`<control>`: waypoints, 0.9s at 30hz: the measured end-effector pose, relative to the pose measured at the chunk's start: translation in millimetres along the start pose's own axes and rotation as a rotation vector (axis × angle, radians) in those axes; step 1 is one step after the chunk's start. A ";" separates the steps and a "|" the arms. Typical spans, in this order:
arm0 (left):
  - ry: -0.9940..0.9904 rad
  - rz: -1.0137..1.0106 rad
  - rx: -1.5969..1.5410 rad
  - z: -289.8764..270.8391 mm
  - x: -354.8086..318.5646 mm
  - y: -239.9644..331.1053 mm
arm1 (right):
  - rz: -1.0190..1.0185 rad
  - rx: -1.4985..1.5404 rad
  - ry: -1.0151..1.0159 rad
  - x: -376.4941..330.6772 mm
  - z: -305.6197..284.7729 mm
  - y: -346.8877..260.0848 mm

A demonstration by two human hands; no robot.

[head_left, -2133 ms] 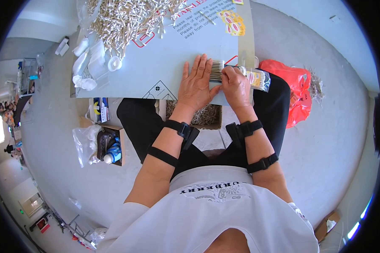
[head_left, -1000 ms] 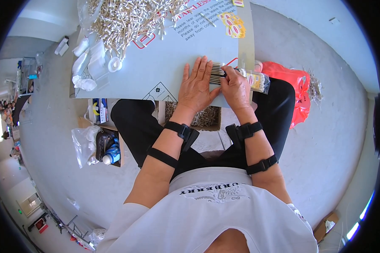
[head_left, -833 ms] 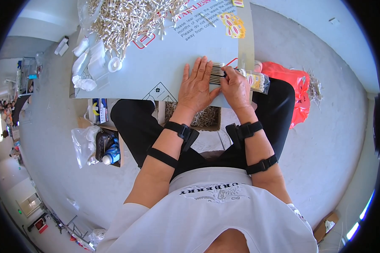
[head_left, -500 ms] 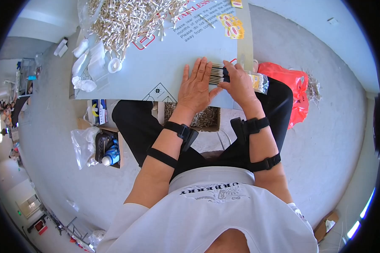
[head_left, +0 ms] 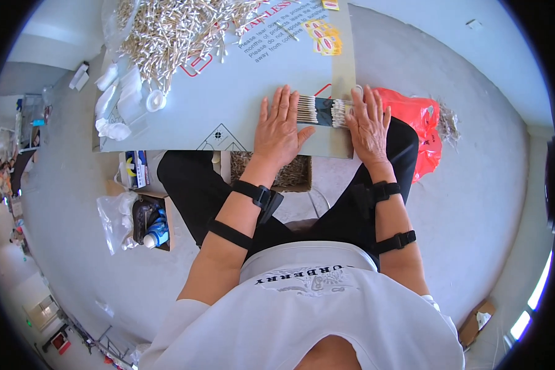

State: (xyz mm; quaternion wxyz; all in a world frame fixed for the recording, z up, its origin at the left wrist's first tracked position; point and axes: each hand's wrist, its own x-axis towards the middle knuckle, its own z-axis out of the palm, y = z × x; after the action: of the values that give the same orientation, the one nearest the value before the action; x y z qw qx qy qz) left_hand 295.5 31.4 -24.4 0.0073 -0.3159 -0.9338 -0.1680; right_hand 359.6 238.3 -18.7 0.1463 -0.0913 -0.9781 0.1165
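Observation:
My left hand (head_left: pixel 279 126) lies flat on the grey-blue tabletop (head_left: pixel 228 98), fingers together and thumb out. Its fingers cover one end of a flat row of cotton swabs (head_left: pixel 306 110). A dark strip (head_left: pixel 324 112) lies beside that row, and more swab tips (head_left: pixel 339 113) show on its other side. My right hand (head_left: pixel 369 126) is stretched out flat at the table's right edge, fingers extended. It touches or hovers over the far right end of the swabs, and what lies under the palm is hidden.
A large heap of loose cotton swabs (head_left: pixel 172 34) covers the back left. Near it are clear plastic wrapping (head_left: pixel 129 95) and a small white round container (head_left: pixel 156 101). Yellow labels (head_left: pixel 322 37) lie back right. A red plastic bag (head_left: pixel 422 139) and an open box (head_left: pixel 296 172) are below.
My right hand has gone from bent fingers at the dark strip to lying flat further right. More swab tips are uncovered. The packet with a yellow label is now mostly hidden under it.

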 end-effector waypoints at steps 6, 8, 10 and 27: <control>0.013 -0.057 -0.008 6.1 2.8 19.2 | 0.056 0.182 -0.133 -9.4 14.9 12.1; 0.013 -0.061 -0.015 9.9 5.0 28.2 | 0.060 0.207 -0.125 -9.6 16.3 12.0; 0.027 -0.043 -0.049 14.9 7.2 39.6 | 0.065 0.230 -0.117 -10.1 17.2 11.7; 0.335 -0.134 -0.768 26.0 31.8 48.3 | 0.773 1.670 0.179 -3.6 27.1 32.5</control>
State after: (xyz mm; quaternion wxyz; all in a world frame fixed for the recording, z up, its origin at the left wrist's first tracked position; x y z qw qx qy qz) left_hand 301.1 94.3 -30.2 0.0299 -0.2027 -0.8077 -0.5529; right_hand 359.4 263.2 -53.1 0.1906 -0.2852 -0.4634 0.8171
